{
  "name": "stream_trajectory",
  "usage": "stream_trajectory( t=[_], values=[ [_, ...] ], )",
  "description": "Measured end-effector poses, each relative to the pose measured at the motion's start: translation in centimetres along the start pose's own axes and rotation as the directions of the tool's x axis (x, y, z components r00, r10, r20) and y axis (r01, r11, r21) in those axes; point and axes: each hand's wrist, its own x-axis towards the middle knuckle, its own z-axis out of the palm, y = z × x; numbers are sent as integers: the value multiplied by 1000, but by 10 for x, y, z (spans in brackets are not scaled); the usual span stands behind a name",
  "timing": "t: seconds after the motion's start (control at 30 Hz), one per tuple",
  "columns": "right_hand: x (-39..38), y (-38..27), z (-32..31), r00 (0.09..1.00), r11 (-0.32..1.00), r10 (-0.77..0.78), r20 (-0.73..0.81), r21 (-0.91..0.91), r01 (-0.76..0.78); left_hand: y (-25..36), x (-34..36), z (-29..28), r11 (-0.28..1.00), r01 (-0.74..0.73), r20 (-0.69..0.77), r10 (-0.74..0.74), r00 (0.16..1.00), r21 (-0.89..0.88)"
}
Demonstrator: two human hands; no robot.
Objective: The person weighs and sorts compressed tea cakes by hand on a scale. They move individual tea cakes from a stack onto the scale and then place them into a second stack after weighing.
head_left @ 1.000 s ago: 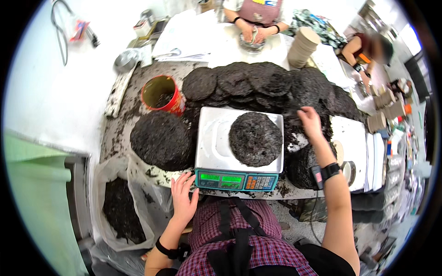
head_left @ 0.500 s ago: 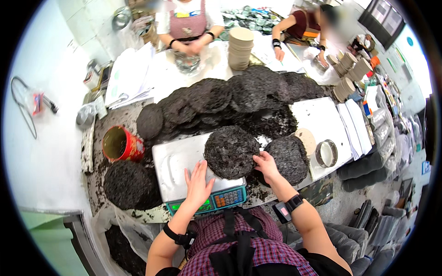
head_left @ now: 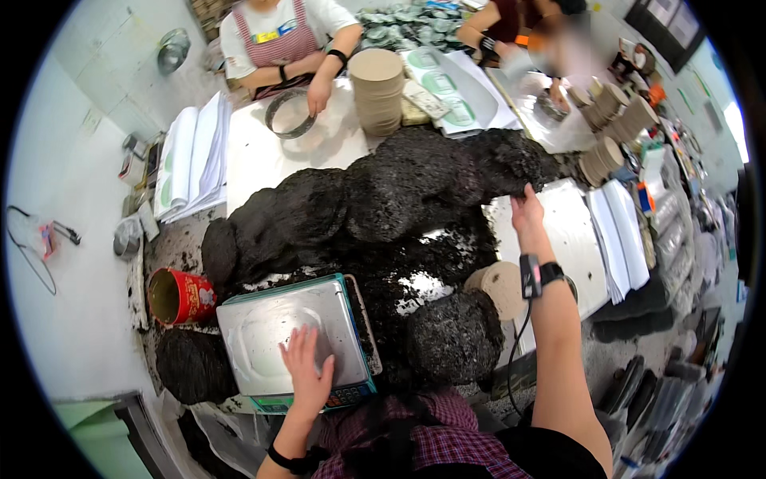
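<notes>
My left hand [head_left: 306, 369] rests with fingers spread on the bare metal pan of the scale [head_left: 335, 315]. Stretched out to the far right, my right hand [head_left: 527, 215] grips the near edge of a dark round pressed cake [head_left: 511, 162], its fingers partly hidden by it. That cake is at the right end of a long heap of overlapping cakes [head_left: 379, 195], rough and fibrous like pressed leaves. Another dark cake [head_left: 455, 337] lies right of the scale, in front of beige discs [head_left: 503, 289]. One more dark mound [head_left: 194, 366] sits left of the scale.
A red tin [head_left: 182, 296] stands left of the scale. Loose dark crumbs [head_left: 399, 267] cover the middle of the table. Across it, one person's hand touches a metal ring [head_left: 290, 113] beside a tall beige stack [head_left: 376, 92]. Paper sheets [head_left: 618, 231] lie at the right.
The cake on the scale pan is gone from it. My right hand has moved from there to the heap's far right end. My left hand now lies on the pan. The view has shifted.
</notes>
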Motion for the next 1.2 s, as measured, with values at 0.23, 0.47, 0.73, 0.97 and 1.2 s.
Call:
stream_trajectory(
  t=[0.23,0.47,0.73,0.97,1.2],
  values=[
    [-36,21,35,980,955,90,180,-295,-33,-104,-53,-72,911,301,-469,-142,871,282],
    [-159,-58,-18,971,732,28,235,-667,140,-315,-127,-169,492,735,-678,-733,61,-467],
    [-312,-44,-94,899,276,-95,427,-857,436,-316,-137,-157,529,504,-403,-848,344,-683],
    [-425,35,-81,642,-288,-46,766,-625,725,-308,-153,-143,803,578,-780,-452,432,-145],
    [-411,55,-100,750,-482,130,648,-620,619,-197,-134,-162,629,-5,-485,-594,642,-778]
  ],
)
